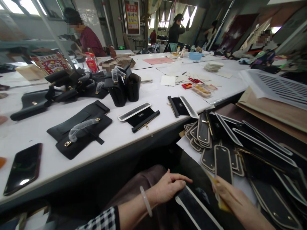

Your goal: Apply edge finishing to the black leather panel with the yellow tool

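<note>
Over the person's lap, below the near edge of the white bench (129, 135), the left hand (170, 187) grips the upper end of a black panel (198, 209) edged in white, its index finger stretched out; just right of it, the right hand (227, 193) is closed round a slim yellow tool (223, 206), blurred; beside that hand lie pale-rimmed dark pieces (223, 161), overlapping; on the bench rests a phone (24, 167).

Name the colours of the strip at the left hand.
The strip is black with a whitish border, seen best in the head view.
</note>
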The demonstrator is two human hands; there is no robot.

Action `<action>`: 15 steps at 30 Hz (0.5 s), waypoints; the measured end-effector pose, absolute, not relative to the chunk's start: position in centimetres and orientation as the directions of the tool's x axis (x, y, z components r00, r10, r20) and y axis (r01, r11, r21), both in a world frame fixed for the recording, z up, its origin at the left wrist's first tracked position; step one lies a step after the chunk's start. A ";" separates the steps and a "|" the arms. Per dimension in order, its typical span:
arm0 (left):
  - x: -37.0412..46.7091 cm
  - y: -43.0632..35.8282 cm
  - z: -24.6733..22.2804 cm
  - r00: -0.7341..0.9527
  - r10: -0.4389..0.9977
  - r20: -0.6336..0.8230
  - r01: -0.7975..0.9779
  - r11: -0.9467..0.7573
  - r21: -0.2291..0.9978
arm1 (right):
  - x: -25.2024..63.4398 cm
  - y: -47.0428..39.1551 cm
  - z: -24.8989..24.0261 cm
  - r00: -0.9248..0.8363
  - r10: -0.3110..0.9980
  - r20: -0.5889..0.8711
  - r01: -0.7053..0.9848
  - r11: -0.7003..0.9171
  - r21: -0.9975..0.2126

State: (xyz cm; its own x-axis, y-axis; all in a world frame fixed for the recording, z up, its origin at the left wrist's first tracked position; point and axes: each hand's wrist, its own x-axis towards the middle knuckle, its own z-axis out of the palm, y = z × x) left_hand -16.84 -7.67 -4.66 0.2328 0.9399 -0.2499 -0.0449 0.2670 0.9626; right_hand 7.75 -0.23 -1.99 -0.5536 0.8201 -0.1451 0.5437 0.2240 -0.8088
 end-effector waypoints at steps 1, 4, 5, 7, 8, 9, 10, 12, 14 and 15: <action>-16.8 -7.7 -4.6 0.224 0.944 -0.240 -0.014 0.250 0.968 | 7.7 -0.1 -1.7 -0.493 0.836 -0.241 0.412 -0.019 -0.911; -16.6 -7.7 -4.5 0.208 0.953 -0.221 0.031 0.219 0.975 | 5.2 -0.7 0.3 -0.403 0.882 -0.243 -0.090 -0.302 -0.949; -16.6 -7.7 -4.4 0.208 0.954 -0.218 0.033 0.216 0.976 | 3.9 -1.1 1.2 -0.346 0.916 -0.202 -0.186 -0.278 -0.943; -16.7 -7.7 -4.3 0.214 0.951 -0.222 0.039 0.219 0.975 | 1.0 -2.0 2.6 -0.194 0.962 -0.190 -0.263 -0.238 -0.935; -16.7 -7.7 -4.3 0.221 0.949 -0.224 0.043 0.219 0.975 | -0.3 -2.3 3.0 -0.167 0.969 -0.185 -0.310 -0.230 -0.923; -16.8 -7.7 -4.3 0.229 0.948 -0.222 0.045 0.217 0.975 | -1.4 -2.6 3.1 -0.156 0.974 -0.162 -0.343 -0.207 -0.916; -16.8 -7.7 -4.4 0.235 0.947 -0.218 0.048 0.213 0.976 | -2.3 -2.7 3.0 -0.157 0.979 -0.127 -0.358 -0.176 -0.917; -16.8 -7.6 -4.7 0.236 0.949 -0.208 0.052 0.202 0.978 | -3.5 -2.7 2.3 -0.171 0.984 -0.046 -0.339 -0.103 -0.935; -16.7 -7.6 -5.2 0.227 0.951 -0.208 0.052 0.201 0.978 | -4.3 -2.6 1.2 -0.180 0.984 0.012 -0.279 -0.040 -0.959; -16.7 -7.6 -5.4 0.222 0.952 -0.211 0.050 0.205 0.978 | -4.5 -2.6 0.7 -0.182 0.983 0.029 -0.251 -0.018 -0.968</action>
State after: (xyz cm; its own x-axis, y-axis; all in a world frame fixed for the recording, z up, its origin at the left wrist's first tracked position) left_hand -16.69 -7.64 -5.37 0.2218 0.9520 -0.2108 0.0503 0.2047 0.9775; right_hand -4.46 -2.64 0.67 -0.1824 0.9828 0.0292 -0.2512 -0.0179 -0.9678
